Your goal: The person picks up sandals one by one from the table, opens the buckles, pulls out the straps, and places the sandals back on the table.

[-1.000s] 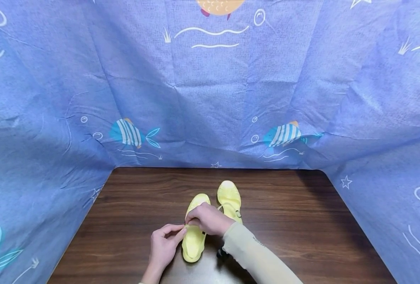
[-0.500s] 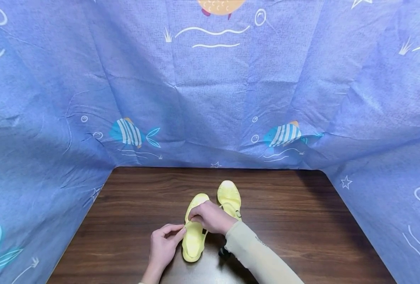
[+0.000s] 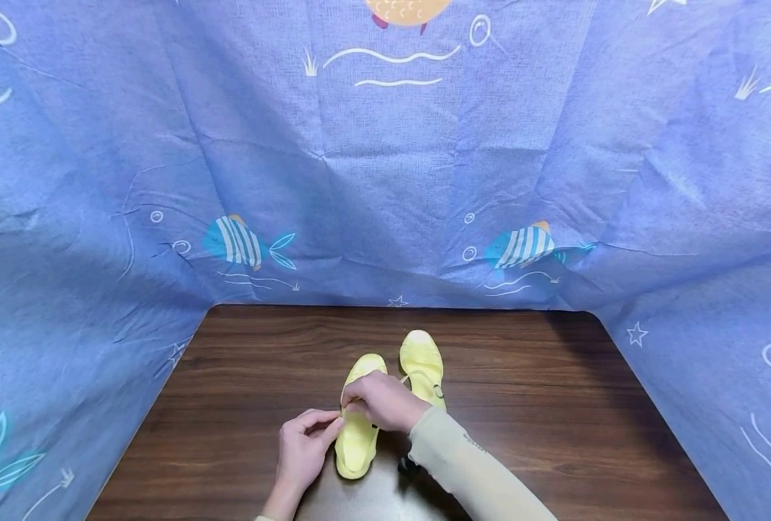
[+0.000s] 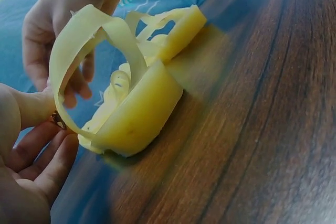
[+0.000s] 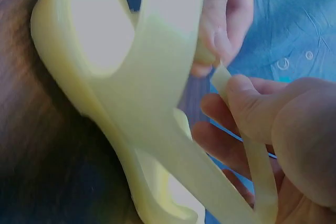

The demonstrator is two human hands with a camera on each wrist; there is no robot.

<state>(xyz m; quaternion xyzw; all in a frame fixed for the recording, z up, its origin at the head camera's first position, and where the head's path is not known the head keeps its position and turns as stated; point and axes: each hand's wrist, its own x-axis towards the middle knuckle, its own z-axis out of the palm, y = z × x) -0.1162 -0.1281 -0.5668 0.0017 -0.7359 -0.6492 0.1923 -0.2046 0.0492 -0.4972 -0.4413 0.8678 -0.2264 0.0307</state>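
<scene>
Two yellow jelly sandals lie on the brown table in the head view. My hands are at the left sandal [image 3: 356, 445]; the other sandal [image 3: 420, 359] lies a little farther off to the right. At the left sandal's outer side, my left hand [image 3: 303, 445] pinches the small metal buckle [image 4: 59, 120]. My right hand [image 3: 385, 399] reaches over that sandal and grips its ankle strap [image 5: 258, 169] between thumb and fingers, with the strap's tip close to the left fingertips. Whether the tip passes through the buckle is hidden.
A dark wood-grain table [image 3: 554, 405] lies beneath everything. Blue fabric [image 3: 385, 181] printed with fish and waves hangs behind it and on both sides. Something small and black [image 3: 407, 467] shows under the right wrist.
My right hand moves slightly right and back, then returns left toward the left fingertips, still holding the strap. The left hand and both sandals stay nearly in place.
</scene>
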